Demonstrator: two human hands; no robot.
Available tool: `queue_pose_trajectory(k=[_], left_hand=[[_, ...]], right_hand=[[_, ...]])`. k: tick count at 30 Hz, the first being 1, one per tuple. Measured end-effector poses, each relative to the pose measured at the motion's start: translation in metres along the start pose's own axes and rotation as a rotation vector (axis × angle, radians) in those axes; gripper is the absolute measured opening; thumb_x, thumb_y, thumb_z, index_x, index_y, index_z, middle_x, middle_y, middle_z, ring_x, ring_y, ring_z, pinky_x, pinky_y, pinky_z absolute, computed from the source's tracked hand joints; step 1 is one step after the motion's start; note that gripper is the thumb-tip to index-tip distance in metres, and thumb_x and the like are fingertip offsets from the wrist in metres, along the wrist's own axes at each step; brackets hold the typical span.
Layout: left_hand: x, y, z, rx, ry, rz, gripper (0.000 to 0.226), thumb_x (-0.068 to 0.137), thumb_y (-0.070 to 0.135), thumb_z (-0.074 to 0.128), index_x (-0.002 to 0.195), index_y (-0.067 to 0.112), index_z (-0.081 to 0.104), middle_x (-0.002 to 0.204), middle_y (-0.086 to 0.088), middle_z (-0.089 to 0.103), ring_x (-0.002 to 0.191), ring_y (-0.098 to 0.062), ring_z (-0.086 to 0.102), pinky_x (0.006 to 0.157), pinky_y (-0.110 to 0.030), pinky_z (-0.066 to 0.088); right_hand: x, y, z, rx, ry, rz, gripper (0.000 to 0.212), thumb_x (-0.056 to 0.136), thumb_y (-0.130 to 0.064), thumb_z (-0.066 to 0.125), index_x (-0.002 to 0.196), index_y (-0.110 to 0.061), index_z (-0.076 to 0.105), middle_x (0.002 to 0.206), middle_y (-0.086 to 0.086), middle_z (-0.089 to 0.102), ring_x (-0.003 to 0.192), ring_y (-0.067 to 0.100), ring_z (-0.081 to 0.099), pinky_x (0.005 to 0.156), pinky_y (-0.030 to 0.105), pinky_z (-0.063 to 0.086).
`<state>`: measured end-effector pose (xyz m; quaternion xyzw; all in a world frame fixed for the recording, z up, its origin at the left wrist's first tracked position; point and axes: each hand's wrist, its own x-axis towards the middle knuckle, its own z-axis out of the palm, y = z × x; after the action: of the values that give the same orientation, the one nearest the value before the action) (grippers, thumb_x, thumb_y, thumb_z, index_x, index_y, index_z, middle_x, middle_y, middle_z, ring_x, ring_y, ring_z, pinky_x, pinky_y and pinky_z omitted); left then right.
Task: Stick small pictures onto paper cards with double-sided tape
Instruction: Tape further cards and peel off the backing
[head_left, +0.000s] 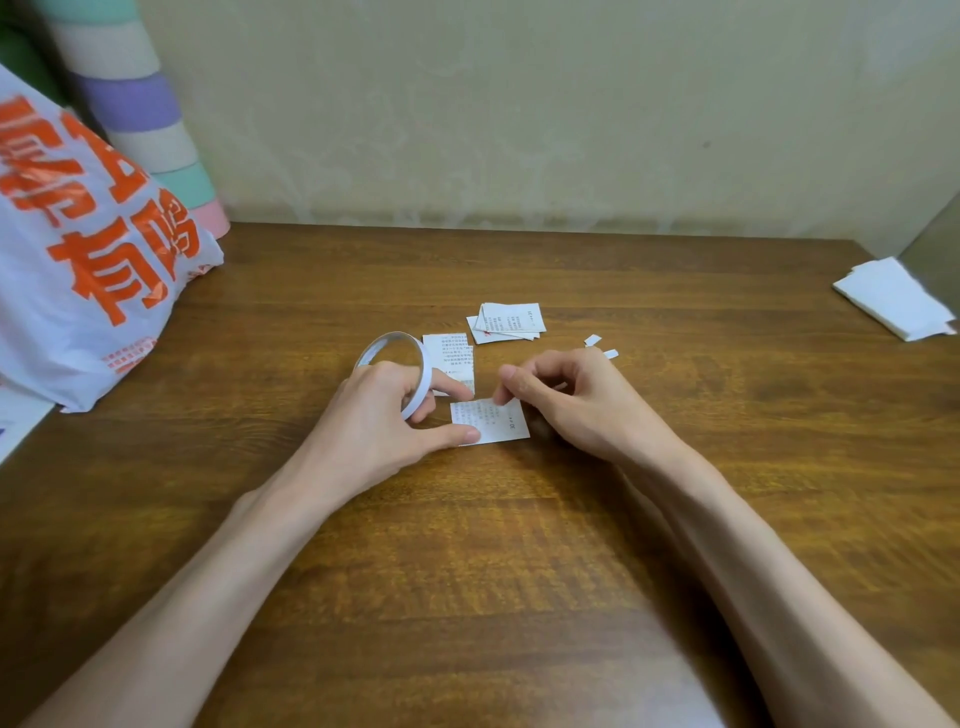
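Head view: my left hand (374, 410) grips the tape roll (395, 345), thumb pinning the card (498, 423) flat on the table (519, 545), my right hand (566, 400) curling fingertips at its far edge, pinching what I cannot tell; I should lay tape straight, press firmly, avoid wrinkles.

Print on the card (498, 423) is too small to read. The left grip (379, 415) hides part of the tape roll (423, 374). The bag (78, 249) at left runs off the edge.
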<state>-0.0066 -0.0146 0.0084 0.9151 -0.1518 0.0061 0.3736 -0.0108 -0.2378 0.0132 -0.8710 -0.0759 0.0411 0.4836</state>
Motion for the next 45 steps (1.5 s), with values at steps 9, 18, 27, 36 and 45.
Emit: queue_pose_trajectory(k=[9,18,27,36,45], left_hand=[[0.002,-0.002,0.001,0.001,-0.044,-0.044,0.032,0.074,0.051,0.088,0.103,0.040,0.079,0.054,0.012,0.048,0.053,-0.006,0.049,0.074,-0.035,0.052],[0.002,0.002,0.000,0.031,-0.067,-0.055,0.034,0.077,0.049,0.086,0.108,0.039,0.078,0.059,0.008,0.049,0.056,-0.008,0.048,0.074,-0.034,0.052],[0.001,-0.001,0.002,0.039,-0.044,-0.046,0.032,0.073,0.053,0.087,0.102,0.047,0.076,0.077,0.013,0.065,0.076,-0.002,0.062,0.073,-0.029,0.050],[0.002,0.002,0.002,0.026,-0.103,-0.064,0.020,0.078,0.049,0.086,0.096,0.053,0.079,0.109,0.012,0.076,0.104,-0.009,0.068,0.094,-0.043,0.057],[0.004,0.002,-0.001,0.088,-0.131,-0.057,0.016,0.080,0.057,0.081,0.095,0.058,0.076,0.092,0.021,0.070,0.098,-0.006,0.063,0.087,-0.038,0.054]], right_hand=[[-0.003,-0.002,0.002,-0.028,-0.019,-0.018,0.033,0.102,-0.043,0.064,0.079,-0.028,0.082,0.097,0.007,0.070,0.056,0.004,0.045,0.063,0.029,0.039],[0.000,0.002,0.008,-0.155,0.050,0.026,0.031,0.101,-0.041,0.065,0.081,-0.026,0.082,0.091,0.001,0.069,0.059,0.002,0.050,0.063,0.023,0.039],[-0.002,0.000,0.011,-0.196,0.081,0.021,0.030,0.100,-0.040,0.065,0.079,-0.027,0.081,0.086,0.003,0.072,0.061,0.005,0.052,0.059,0.022,0.040],[-0.001,0.000,0.012,-0.191,0.090,0.019,0.029,0.100,-0.038,0.065,0.078,-0.028,0.082,0.082,0.002,0.073,0.061,0.006,0.053,0.064,0.025,0.045],[-0.004,-0.005,0.011,-0.183,0.120,0.046,0.031,0.099,-0.038,0.066,0.074,-0.027,0.080,0.069,-0.003,0.070,0.055,0.003,0.051,0.054,0.019,0.038]])
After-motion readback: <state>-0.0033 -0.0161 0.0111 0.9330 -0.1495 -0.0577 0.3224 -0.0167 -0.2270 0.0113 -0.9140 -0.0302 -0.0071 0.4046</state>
